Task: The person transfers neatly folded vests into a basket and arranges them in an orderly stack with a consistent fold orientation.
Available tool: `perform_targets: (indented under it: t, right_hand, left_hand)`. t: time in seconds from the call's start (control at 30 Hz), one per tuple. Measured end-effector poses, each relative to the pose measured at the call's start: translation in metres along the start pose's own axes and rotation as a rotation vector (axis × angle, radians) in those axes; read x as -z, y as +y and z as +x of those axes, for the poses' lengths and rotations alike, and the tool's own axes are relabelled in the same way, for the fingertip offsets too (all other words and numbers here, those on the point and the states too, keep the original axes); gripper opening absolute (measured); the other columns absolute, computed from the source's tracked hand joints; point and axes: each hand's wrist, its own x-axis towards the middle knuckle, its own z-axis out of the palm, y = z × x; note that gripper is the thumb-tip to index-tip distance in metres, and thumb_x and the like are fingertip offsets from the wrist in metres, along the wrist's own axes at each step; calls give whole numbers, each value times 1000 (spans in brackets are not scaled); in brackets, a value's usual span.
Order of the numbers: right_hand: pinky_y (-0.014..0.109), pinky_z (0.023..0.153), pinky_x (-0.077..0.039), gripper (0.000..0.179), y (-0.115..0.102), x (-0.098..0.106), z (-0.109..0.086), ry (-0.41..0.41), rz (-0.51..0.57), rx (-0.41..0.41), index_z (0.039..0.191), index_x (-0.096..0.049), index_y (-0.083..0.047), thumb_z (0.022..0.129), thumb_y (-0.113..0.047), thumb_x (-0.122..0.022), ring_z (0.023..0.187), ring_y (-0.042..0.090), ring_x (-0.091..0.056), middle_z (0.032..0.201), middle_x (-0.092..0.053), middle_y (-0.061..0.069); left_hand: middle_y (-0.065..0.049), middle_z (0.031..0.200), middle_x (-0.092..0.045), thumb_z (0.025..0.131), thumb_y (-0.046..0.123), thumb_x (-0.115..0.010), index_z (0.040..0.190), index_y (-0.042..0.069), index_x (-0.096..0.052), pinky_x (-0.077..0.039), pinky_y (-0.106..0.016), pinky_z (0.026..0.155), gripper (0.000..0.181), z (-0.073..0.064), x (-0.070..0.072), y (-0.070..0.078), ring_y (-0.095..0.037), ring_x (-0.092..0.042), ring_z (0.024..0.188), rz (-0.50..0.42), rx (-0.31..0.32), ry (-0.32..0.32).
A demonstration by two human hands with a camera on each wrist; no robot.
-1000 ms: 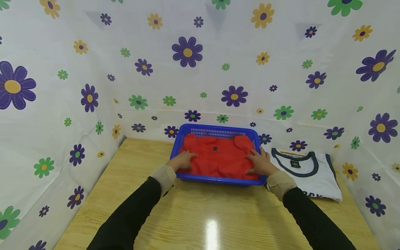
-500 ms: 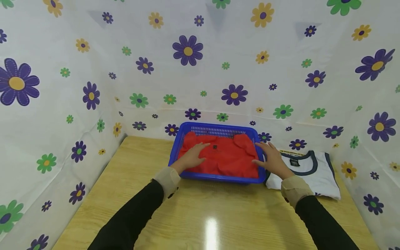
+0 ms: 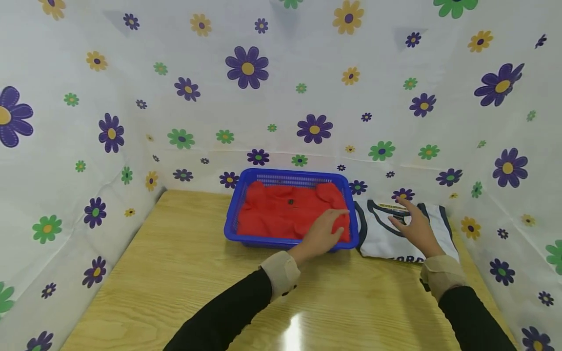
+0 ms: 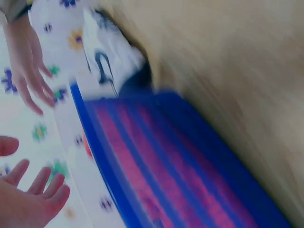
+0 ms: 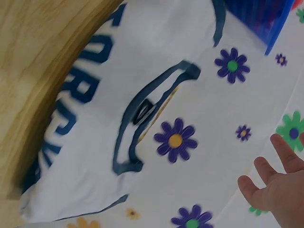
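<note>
Both partly hidden — red cloth (image 3: 274, 218) by left hand (image 3: 319, 235), shirt (image 3: 380, 241) by right hand (image 3: 419, 231).

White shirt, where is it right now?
In the head view, the white shirt lies on the table just right of the blue basket, partly hidden by the right hand.

**"ORCK" on the white shirt (image 5: 102, 121)**

In the right wrist view, dark capitals (image 5: 87, 92) run from eleven o'clock to eight; "ORCK" reads, the leading letter is unclear. The collar label (image 5: 144, 111) and the red garment's (image 3: 272, 214) tag (image 3: 291, 201) are illegible.
</note>
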Motion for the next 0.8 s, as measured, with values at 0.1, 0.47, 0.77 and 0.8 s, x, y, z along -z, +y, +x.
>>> perform_targets:
  t: [0.1, 0.47, 0.77, 0.8]
  right_hand:
    - [63, 100, -31, 64, 12, 5, -3, 31, -22, -41, 141, -33, 4, 90, -20, -62, 125, 52, -37, 140, -38, 33]
    - [63, 100, -32, 61, 79, 9, -23, 46, -37, -259, 138, -30, 10, 94, -25, -54, 122, 54, -37, 133, -38, 40]
    - [59, 107, -26, 63, 116, 2, -41, 93, -12, -485, 138, -25, 17, 90, -14, -52, 126, 54, -31, 137, -31, 42]
    - [59, 107, -26, 64, 119, 1, -43, 92, -9, -503, 138, -24, 18, 89, -13, -52, 126, 54, -31, 137, -30, 42]
  left_hand:
    - [-8, 133, -52, 91, 10, -55, 136, 13, -48, -41, -30, 105, 45, 4, -22, 17, -18, -51, 122, 7, -19, 10]
    - [-8, 141, -43, 86, 24, -63, 142, 16, -39, -37, -27, 106, 61, 11, -114, 62, -19, -43, 130, 26, 329, -90]
    - [-12, 154, -14, 74, 10, -64, 149, 23, -21, -18, -54, 113, 87, 7, -172, 54, -35, -14, 142, -204, 753, -6]
    - [-13, 154, -15, 73, 8, -64, 149, 22, -20, -19, -55, 112, 89, 7, -176, 53, -36, -16, 141, -234, 782, 32]
